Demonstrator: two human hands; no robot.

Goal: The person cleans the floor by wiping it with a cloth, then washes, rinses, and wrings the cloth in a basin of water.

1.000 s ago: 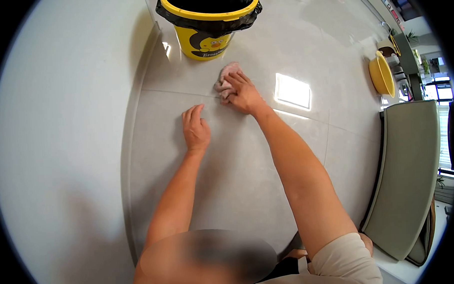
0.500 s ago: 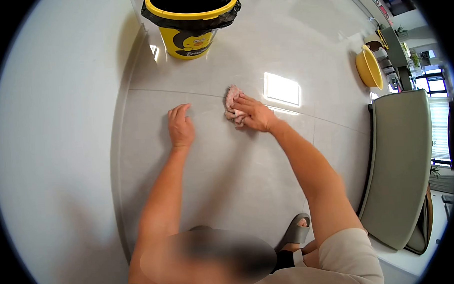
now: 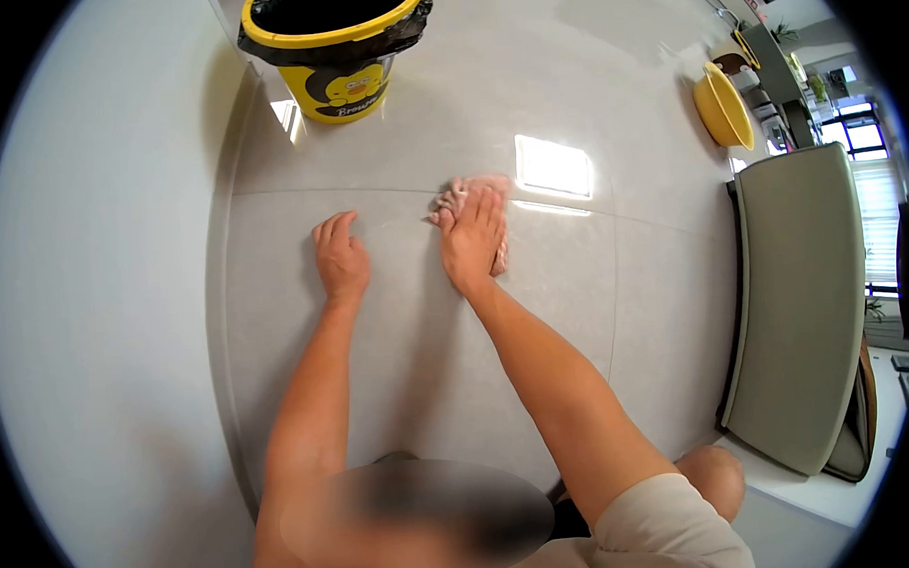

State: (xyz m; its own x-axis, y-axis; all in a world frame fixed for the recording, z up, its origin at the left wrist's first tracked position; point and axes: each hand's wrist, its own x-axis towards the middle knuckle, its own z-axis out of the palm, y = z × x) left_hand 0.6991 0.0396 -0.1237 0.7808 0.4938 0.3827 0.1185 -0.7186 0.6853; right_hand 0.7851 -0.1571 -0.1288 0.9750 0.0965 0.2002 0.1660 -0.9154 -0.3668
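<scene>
My right hand [image 3: 470, 241] lies on a pinkish cleaning cloth [image 3: 501, 187], its fingers stretched over it and pressing it against the grey tiled floor [image 3: 397, 346]. The cloth is rumpled on the left, and part of it shows along the right side of the hand. To the left, my left hand [image 3: 341, 260] rests on the floor with its fingers curled in and nothing seen in them. The palm side of both hands is hidden.
A yellow bin [image 3: 343, 93] with a black liner stands ahead on the left, close to the white wall [image 3: 104, 276]. A yellow basin [image 3: 722, 106] and a grey-green padded piece of furniture [image 3: 791, 312] are on the right. Light glares off the tiles.
My right hand has turned and now points forward, with the cloth more spread out beneath it. The view has shifted a little to the right. The left hand stays on the floor.
</scene>
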